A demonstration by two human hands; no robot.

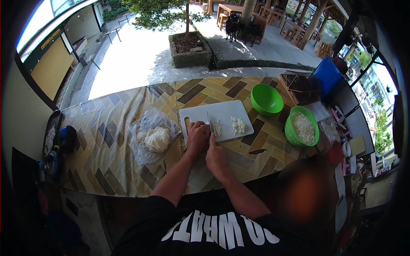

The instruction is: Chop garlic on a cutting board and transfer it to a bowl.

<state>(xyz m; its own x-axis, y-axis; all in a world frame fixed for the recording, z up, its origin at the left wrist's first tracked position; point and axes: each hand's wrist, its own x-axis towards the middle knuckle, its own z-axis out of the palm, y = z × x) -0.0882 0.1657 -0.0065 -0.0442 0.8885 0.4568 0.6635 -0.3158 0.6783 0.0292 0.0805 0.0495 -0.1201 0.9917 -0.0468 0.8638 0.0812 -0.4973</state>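
A white cutting board (224, 112) with a handle slot lies on the table in front of me. My right hand (217, 158) grips a knife (209, 120), its index finger stretched along the blade, which points away from me. Just left of the blade, my left hand (197, 136) presses down with bent fingers; whatever is under them is hidden. Thin pale strips (217, 127) lie right of the blade. Farther right on the board sits a small heap of chopped white pieces (238, 125). Left of the board, a pale, soft-looking mass (157, 139) rests on a clear plastic bag (144, 123).
A green bowl (266, 99) stands beyond the board's right end. Near it, a green colander (291, 131) holds chopped white pieces (303, 128). A wooden-framed box (299, 86) and a blue container (327, 76) are at the far right. The tabletop (109, 153) bears a wood-patterned cover.
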